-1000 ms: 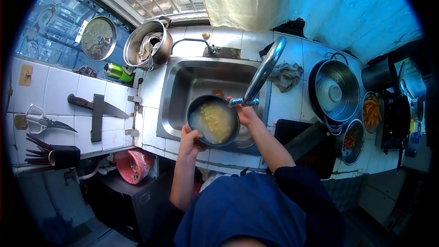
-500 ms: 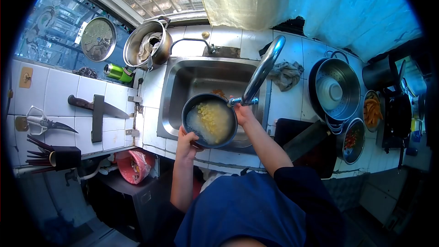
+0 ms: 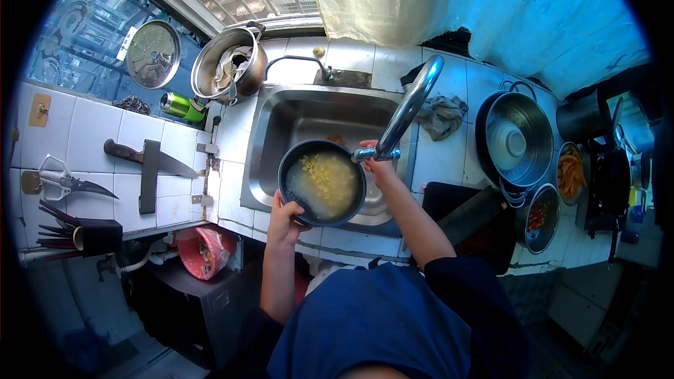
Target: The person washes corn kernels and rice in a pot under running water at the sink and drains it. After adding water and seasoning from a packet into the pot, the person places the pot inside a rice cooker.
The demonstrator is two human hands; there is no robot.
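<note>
A dark round pot [image 3: 286, 189] with cloudy water and yellow pieces [image 3: 324, 177] in it is held over the front of the steel sink [image 3: 281, 102]. My left hand [image 3: 284, 219] grips its near-left rim, thumb over the edge and fingers beneath. Just right of the pot, my right hand [image 3: 380, 167] is at the chrome faucet [image 3: 411, 102], fingers closed around its small side valve. The faucet's body hides part of those fingers. No stream of water can be made out from the spout.
Left, a knife [image 3: 125, 155], scissors [image 3: 70, 184] and a green tumbler [image 3: 181, 107] line the tiles. Behind stands a steel pot [image 3: 203, 74] holding a cloth. To the right are a cleaver [image 3: 472, 216] on a black board, a colander [image 3: 537, 116] and bowls of cut food.
My right hand has shifted slightly up and right, and its fingers now wrap the faucet valve. The pot stays nearly where it was in my left hand.
</note>
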